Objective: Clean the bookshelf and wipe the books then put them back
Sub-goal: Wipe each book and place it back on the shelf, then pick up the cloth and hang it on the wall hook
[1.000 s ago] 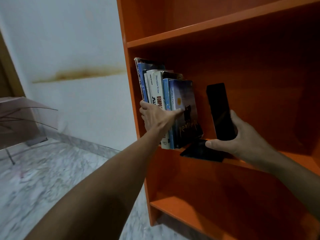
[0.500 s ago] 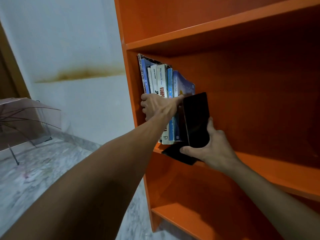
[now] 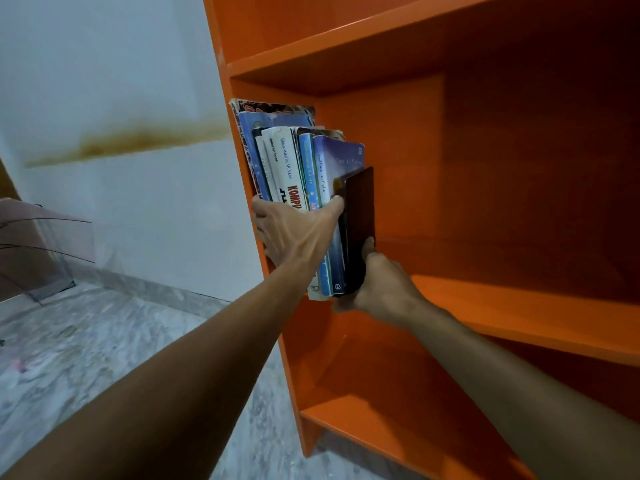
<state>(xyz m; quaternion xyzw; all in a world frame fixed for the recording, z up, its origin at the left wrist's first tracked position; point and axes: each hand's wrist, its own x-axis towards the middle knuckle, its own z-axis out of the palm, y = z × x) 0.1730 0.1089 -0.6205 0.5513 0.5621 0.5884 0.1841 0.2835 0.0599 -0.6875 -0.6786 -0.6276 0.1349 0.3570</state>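
An orange bookshelf [image 3: 502, 306] fills the right of the view. Several books [image 3: 298, 161] stand upright against its left wall on the middle shelf. My left hand [image 3: 294, 230] is spread across their spines, thumb out toward the rightmost blue book. A black L-shaped bookend [image 3: 360, 216] stands tight against that blue book. My right hand [image 3: 377, 285] grips the bookend at its base, fingers curled round it and partly hidden behind it.
The rest of the middle shelf to the right is bare orange board [image 3: 519, 306]. Another shelf [image 3: 381, 434] lies below and one above. A white wall with a brown stain [image 3: 138, 140], a grey marble floor [image 3: 104, 341] and a clear umbrella [image 3: 45, 251] are at left.
The right hand has slid the bookend left along the shelf until it stands against the blue book. The books now stand straighter. The left hand stays on the spines.
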